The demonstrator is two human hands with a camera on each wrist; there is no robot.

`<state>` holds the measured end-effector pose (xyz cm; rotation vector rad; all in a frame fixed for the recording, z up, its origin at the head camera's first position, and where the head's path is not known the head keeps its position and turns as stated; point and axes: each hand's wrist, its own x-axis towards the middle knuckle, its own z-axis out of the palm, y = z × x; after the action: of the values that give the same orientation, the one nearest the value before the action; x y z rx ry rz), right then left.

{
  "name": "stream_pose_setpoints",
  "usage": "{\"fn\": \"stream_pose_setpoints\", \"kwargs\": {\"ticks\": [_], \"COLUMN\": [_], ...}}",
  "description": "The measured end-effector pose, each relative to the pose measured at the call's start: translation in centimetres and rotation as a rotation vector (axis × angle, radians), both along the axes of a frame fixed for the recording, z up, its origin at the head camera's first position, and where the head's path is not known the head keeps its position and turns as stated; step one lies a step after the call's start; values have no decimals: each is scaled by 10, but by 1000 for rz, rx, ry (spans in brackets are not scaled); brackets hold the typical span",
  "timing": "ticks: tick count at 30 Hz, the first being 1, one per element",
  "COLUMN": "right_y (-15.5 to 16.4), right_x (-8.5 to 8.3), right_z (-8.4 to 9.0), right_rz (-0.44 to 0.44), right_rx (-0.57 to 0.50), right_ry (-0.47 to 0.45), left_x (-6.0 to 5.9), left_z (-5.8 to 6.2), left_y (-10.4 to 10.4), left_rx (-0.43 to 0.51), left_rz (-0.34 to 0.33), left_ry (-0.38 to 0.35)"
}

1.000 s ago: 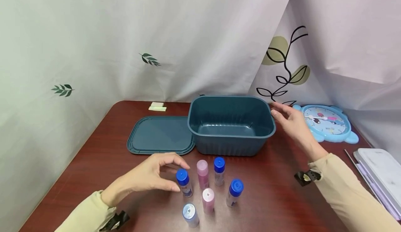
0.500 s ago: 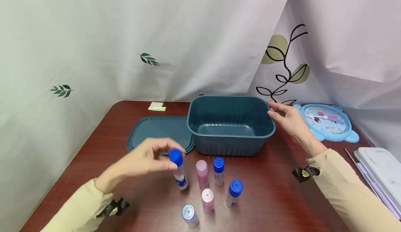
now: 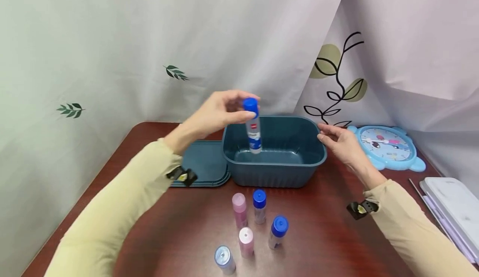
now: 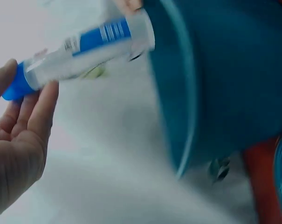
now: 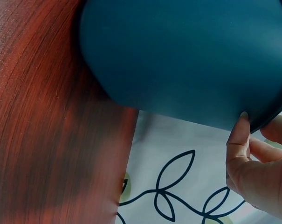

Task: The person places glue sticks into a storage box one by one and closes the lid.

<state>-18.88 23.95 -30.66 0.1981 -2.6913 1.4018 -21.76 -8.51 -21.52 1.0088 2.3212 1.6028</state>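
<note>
My left hand (image 3: 220,112) pinches a glue stick (image 3: 253,131) by its blue cap, thumb on one side and fingers on the other. The glue stick hangs nearly upright over the open dark teal storage box (image 3: 277,175), its lower end overlapping the inside in the head view. In the left wrist view the clear glue stick (image 4: 92,46) shows a blue label, its base close to the box rim (image 4: 189,84). My right hand (image 3: 342,144) pinches the box's right rim, one fingertip on the outer wall (image 5: 178,60) in the right wrist view.
Several glue sticks stand in front of the box, including a blue-capped one (image 3: 260,206), a pink one (image 3: 240,210) and a pale blue one (image 3: 225,260). The teal lid (image 3: 206,162) lies left of the box. On the right are a blue clock (image 3: 389,146) and a white case (image 3: 453,210).
My left hand has taken the leftmost blue-capped glue stick, lifted it from the table and carried it up and right over the box. My right hand stays at the box's right rim.
</note>
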Motion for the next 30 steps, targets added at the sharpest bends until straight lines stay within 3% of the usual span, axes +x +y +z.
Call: {"fn": "stream_pose_setpoints", "kwargs": {"ticks": [5, 12, 18, 30], "right_y": [-5, -10, -12, -11], "right_x": [0, -1, 0, 0], "right_z": [-2, -2, -2, -1], "right_rz": [5, 22, 35, 17], "right_rx": [5, 9, 18, 46], "right_ry": [11, 26, 32, 8], "left_x": [-25, -36, -38, -38], "left_z": [-33, -68, -78, -83], "left_y": [48, 86, 99, 116], "left_rx": [-74, -163, -221, -329], "left_rz": [-6, 34, 49, 82], "left_ry": [-57, -168, -184, -142]}}
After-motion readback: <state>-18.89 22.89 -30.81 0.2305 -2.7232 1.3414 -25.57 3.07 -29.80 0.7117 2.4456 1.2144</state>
